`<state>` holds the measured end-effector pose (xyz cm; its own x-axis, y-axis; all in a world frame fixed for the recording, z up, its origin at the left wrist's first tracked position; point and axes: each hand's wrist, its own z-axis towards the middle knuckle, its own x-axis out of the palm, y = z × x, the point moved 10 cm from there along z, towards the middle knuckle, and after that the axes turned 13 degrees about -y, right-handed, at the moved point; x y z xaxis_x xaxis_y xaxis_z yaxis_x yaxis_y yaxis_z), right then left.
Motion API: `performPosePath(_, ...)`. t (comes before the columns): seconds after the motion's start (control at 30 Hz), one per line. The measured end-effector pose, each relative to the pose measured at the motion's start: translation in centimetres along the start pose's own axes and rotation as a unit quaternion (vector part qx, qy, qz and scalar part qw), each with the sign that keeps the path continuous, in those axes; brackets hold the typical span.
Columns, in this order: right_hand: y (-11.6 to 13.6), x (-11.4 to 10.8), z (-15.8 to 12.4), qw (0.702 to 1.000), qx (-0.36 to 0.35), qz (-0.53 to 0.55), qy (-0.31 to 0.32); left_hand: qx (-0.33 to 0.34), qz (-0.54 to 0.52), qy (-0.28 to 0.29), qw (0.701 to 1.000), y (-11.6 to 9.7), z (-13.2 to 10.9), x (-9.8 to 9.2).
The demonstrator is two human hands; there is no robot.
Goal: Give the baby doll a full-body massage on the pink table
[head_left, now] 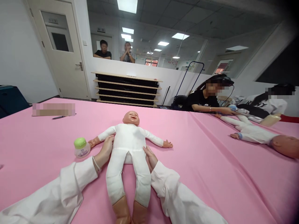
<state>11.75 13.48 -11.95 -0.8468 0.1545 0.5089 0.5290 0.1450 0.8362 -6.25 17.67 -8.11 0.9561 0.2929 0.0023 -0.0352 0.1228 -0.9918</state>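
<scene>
A baby doll [128,146] in a white suit lies on its back on the pink table cover [46,146], head away from me, arms spread. My left hand [105,150] presses against the doll's side under its arm, fingers curved along the torso. My right hand [149,157] rests against the other side at the hip, fingers laid on the cloth. Both my arms wear white sleeves; a bracelet sits on my left wrist. A small bottle with a green cap [81,147] stands just left of my left hand.
A pen [59,117] and a blurred card lie at the far left. On the right, two other people lean over a second doll [257,135] and a bottle [271,119]. Two more people watch from behind a partition. A shelf rack [126,89] stands beyond the table.
</scene>
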Motion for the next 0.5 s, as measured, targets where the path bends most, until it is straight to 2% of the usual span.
performPosePath(0.07,-0.3,0.2,0.0,1.000,0.009,0.021,0.016,0.020,0.020,-0.031,0.999,0.3,-0.9,-1.6)
performPosePath(0.13,-0.5,0.1,0.2,0.999,0.004,0.027,0.023,0.090,0.054,-0.034,0.994,-0.2,-2.0,-2.2)
performPosePath(0.2,-0.5,-0.7,0.6,1.000,-0.030,0.003,0.008,0.177,0.094,0.018,0.979,-1.0,-3.1,-1.3)
performPosePath(0.27,-0.1,-1.8,1.1,0.993,-0.093,-0.072,-0.013,0.223,0.128,0.087,0.963,-0.9,-3.8,0.1)
performPosePath(0.37,0.5,-2.2,1.3,0.944,-0.201,-0.262,-0.002,0.214,0.157,0.158,0.951,0.1,-3.7,1.4)
performPosePath(0.43,0.5,-1.8,1.2,0.899,-0.242,-0.363,0.029,0.210,0.164,0.166,0.949,0.2,-3.5,1.5)
performPosePath(0.5,0.4,-1.6,1.2,0.870,-0.257,-0.417,0.052,0.213,0.168,0.167,0.948,0.1,-3.4,1.5)
